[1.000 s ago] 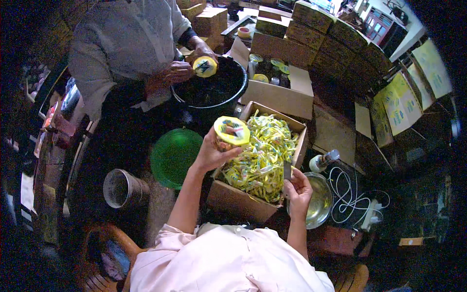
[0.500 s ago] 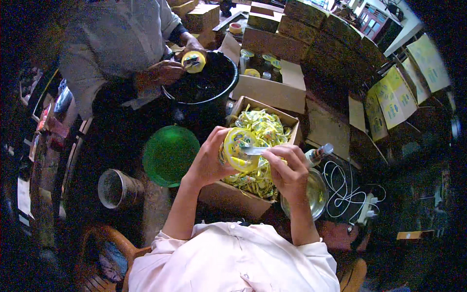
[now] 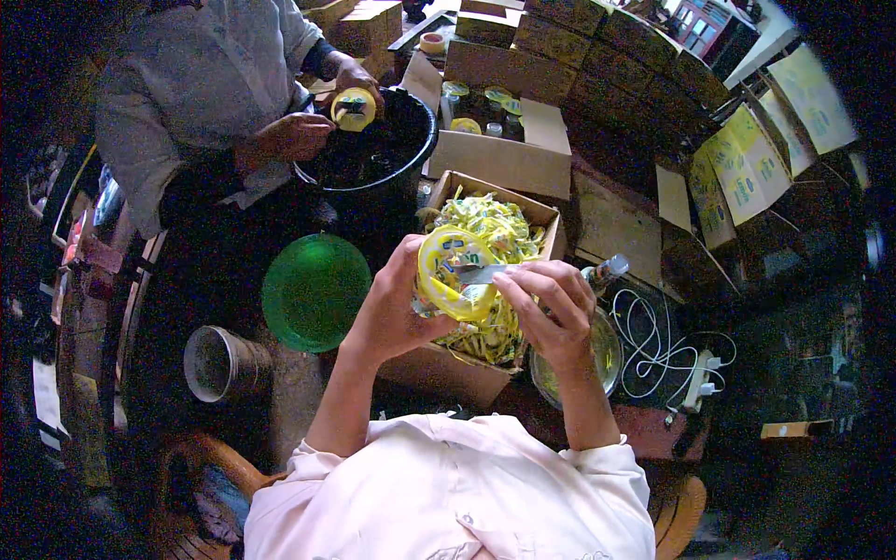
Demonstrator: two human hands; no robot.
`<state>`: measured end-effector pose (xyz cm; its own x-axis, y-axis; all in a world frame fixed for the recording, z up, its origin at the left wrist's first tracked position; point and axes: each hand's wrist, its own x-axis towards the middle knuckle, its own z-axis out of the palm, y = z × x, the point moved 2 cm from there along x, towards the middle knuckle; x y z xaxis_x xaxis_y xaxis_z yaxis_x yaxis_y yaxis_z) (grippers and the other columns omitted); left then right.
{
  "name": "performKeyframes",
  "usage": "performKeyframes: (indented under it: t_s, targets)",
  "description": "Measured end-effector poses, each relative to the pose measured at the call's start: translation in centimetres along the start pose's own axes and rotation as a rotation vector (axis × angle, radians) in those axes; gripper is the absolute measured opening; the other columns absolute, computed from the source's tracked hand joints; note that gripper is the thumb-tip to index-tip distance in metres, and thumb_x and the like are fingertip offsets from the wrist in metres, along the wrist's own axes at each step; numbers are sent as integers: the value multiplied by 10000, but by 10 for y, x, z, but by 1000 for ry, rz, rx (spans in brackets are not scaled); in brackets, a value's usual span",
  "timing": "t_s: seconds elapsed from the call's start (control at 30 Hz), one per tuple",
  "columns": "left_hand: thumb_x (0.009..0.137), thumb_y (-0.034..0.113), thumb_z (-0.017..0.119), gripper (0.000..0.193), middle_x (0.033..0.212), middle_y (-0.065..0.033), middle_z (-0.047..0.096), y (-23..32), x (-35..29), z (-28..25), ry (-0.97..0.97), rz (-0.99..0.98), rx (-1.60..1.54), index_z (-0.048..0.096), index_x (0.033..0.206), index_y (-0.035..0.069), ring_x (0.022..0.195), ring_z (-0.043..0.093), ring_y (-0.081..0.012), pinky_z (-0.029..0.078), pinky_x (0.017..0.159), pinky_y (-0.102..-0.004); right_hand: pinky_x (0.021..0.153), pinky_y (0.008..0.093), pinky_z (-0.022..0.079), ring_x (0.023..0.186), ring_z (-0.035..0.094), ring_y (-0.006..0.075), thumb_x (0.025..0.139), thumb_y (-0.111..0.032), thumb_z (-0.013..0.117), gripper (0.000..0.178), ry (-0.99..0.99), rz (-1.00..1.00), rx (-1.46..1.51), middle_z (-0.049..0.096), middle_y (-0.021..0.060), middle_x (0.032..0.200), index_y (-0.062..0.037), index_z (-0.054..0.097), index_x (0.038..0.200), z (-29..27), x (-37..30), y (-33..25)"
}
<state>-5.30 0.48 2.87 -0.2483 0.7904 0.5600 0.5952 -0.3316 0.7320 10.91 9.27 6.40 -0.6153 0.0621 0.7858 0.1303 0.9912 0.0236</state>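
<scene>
My left hand (image 3: 392,297) is closed around a tub or jar (image 3: 455,259) with a yellow-rimmed printed top, tilted toward me. Between the fingers of my right hand (image 3: 553,303) is a flat metal blade (image 3: 479,273), perhaps a knife or scraper, its handle hidden. The blade lies against the printed top. Beneath both hands stands a cardboard box (image 3: 553,233) heaped with yellow and white plastic strips (image 3: 490,219). Next to my right wrist is a clear bowl (image 3: 609,359), partly covered by the arm.
A co-worker's hands (image 3: 313,131) hold a similar yellow-topped container (image 3: 354,109) over a black tub (image 3: 429,140). A green basin (image 3: 315,294) and a grey bucket (image 3: 213,364) stand left. Behind is an open carton (image 3: 499,161) of jars. A bottle (image 3: 611,269) and white cable (image 3: 649,350) lie right.
The view has shifted slightly. The blade has moved a little across the printed top, and more print now shows. Both hands keep their hold.
</scene>
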Motion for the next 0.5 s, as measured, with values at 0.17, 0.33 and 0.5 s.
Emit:
performKeyframes:
  t_s: [0.17,0.33,0.5]
  targets:
    - [522,146,743,644,970,-125,492,3,0,3,33,-29,-45,416,1066,36,904,519,-286,425,789,-342,687,299,480,795,573,169,632,-66,595,277,-31,-6,36,591,13,867,-100,626,905,0,1,1]
    - [529,110,731,586,920,-119,512,1,2,12,91,-6,34,437,1031,36,857,536,-276,438,765,-334,655,308,493,763,589,190,644,-43,595,274,7,9,84,604,51,847,-40,610,918,1,-3,2]
    - [544,87,719,553,916,-111,523,8,7,16,47,-33,-13,444,1021,37,850,548,-248,446,749,-317,628,332,512,701,606,224,653,-11,603,283,96,61,131,606,105,810,25,579,933,5,-11,10]
